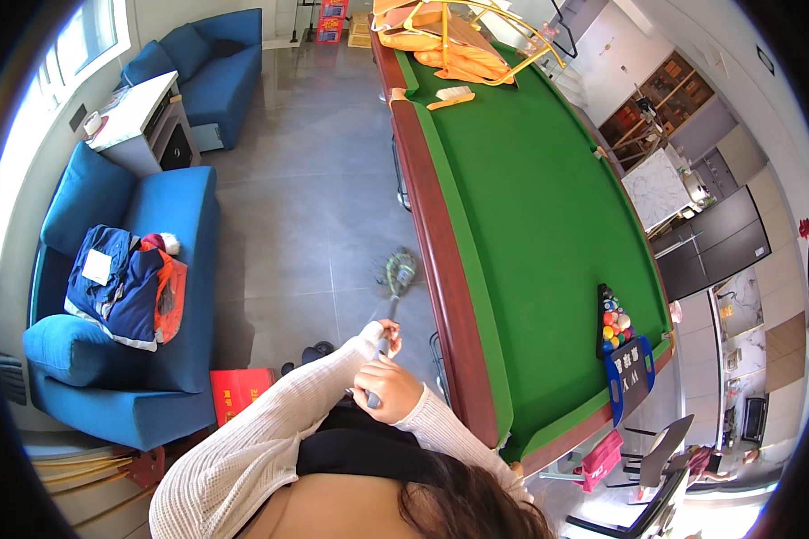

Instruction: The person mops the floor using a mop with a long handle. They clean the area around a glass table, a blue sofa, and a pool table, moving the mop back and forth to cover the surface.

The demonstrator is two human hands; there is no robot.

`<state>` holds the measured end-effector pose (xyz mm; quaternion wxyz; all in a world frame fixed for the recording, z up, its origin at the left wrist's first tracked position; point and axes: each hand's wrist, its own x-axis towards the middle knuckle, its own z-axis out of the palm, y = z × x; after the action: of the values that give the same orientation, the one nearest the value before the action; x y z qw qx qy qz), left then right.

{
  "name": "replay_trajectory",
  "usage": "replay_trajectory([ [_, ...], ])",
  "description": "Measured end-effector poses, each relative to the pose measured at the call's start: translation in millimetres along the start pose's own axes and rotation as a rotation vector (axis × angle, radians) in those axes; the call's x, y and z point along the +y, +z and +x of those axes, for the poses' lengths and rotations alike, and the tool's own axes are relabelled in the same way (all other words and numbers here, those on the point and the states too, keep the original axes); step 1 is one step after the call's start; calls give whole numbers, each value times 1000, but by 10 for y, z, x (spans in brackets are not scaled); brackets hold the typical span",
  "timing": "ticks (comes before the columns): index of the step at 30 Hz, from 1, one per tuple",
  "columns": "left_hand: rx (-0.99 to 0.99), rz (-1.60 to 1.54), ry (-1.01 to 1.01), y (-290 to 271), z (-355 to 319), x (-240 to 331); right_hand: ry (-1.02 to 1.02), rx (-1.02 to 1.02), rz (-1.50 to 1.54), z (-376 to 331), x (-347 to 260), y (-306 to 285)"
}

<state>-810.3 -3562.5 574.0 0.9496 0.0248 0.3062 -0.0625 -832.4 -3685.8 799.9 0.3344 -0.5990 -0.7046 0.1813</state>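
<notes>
Both of my hands are wrapped round the grey handle of a mop (398, 272). My left hand (389, 336) grips it lower down, nearer the mop head. Close to my body, my right hand (393, 391) is closed on the upper end of the handle, which sticks out of the fist. The grey-green mop head is slightly blurred and rests on or just above the grey floor (288, 211), beside the pool table (456, 305). Too little of the head shows sharply to tell its strands apart.
Two blue sofas (175, 211) and a white-topped cabinet (130, 117) line the left side, with folded clothes (126, 278) on the near sofa. A red box (240, 393) stands beside it. Racked balls (616, 325) and a yellow-framed chair (476, 40) are on the pool table.
</notes>
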Motion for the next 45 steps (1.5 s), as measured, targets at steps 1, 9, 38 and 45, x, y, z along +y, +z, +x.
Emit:
replay_trajectory([
  [1,-21,-2,26,-42,53,62,8,20,-32,-31,42,35],
  [9,303,38,44,73,-74,272,90,66,79,-316,921,332],
  [38,370,403,-115,661,531,3829,237,-93,-138,3130,2650,-24],
  [45,252,452,1,1004,1237,4867,368,-114,-338,4000,3646,-198],
])
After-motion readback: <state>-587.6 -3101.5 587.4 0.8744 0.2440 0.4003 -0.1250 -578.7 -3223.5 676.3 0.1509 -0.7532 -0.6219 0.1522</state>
